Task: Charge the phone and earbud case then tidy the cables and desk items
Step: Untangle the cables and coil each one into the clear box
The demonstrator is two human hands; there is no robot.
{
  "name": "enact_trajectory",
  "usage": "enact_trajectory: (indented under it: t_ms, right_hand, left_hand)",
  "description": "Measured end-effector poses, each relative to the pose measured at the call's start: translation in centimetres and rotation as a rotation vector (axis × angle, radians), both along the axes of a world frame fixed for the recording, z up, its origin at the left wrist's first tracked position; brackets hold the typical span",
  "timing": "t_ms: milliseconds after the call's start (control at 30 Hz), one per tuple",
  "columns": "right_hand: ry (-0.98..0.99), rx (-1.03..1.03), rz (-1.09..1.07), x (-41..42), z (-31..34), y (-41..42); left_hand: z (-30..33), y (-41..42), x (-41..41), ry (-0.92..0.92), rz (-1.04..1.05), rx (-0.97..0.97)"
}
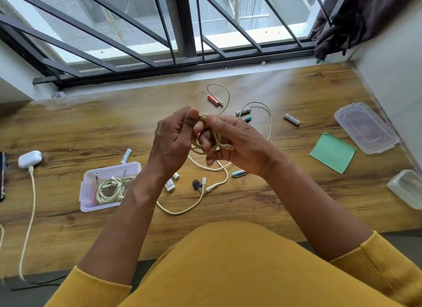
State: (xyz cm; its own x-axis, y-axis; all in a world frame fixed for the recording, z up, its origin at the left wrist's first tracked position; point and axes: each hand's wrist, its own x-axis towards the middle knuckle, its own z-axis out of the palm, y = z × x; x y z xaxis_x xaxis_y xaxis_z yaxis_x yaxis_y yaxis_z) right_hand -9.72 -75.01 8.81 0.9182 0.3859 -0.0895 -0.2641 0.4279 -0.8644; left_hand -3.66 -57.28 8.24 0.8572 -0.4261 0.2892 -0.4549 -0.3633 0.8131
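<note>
Above the middle of the wooden desk point(285, 188), my left hand point(173, 137) and my right hand point(230, 142) both grip a coiled cream cable point(217, 137). Its loose end trails down onto the desk toward a plug point(211, 188). At the far left a white earbud case point(29, 159) lies with a cream charging cable point(32, 206) plugged into it. A dark phone edge point(2, 176) shows at the left border. A clear plastic box point(88, 199) to the left of my forearm holds another coiled cable point(112, 190).
Several batteries point(291, 119) lie scattered, with a red one point(213, 100) by a thin cable point(225, 92) near the window. A clear lid point(365, 126), a green sticky pad point(332, 152) and a second clear container point(406, 188) sit at the right. Window bars run along the back.
</note>
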Motion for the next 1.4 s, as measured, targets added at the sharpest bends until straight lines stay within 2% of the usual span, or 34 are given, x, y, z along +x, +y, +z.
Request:
enact_trajectory:
  t_ms: [133, 300, 567, 733, 900, 1067, 1400]
  right_hand:
    - [-0.028, -0.087, -0.132, 0.0, -0.1, 1.0]
    - [-0.053, -0.187, -0.253, -0.2, 0.0, 2.1]
    - [0.019, -0.281, -0.394, 0.1, -0.2, 3.3]
    - [0.052, -0.364, -0.425, -0.1, -1.1, 3.6]
    - [-0.045, -0.43, -0.355, -0.2, -1.2, 2.7]
    - [-0.169, -0.67, -0.333, 0.0, -0.8, 2.4]
    - [-0.245, -0.964, -0.101, -0.1, -0.4, 2.2]
  left_hand:
    - [-0.2, -0.5, -0.4, 0.195, 0.029, -0.148]
    - [-0.3, -1.1, -0.8, 0.309, 0.064, -0.233]
    - [-0.1, -1.1, -0.7, 0.379, 0.199, -0.074]
    - [-0.2, -0.9, -0.9, 0.239, 0.34, 0.077]
    - [-0.6, -0.7, -1.2, 0.163, 0.393, 0.138]
    - [-0.9, -0.7, -0.9, 0.132, 0.438, 0.168]
    - [-0.7, -0.4, -0.5, 0.207, 0.428, 0.153]
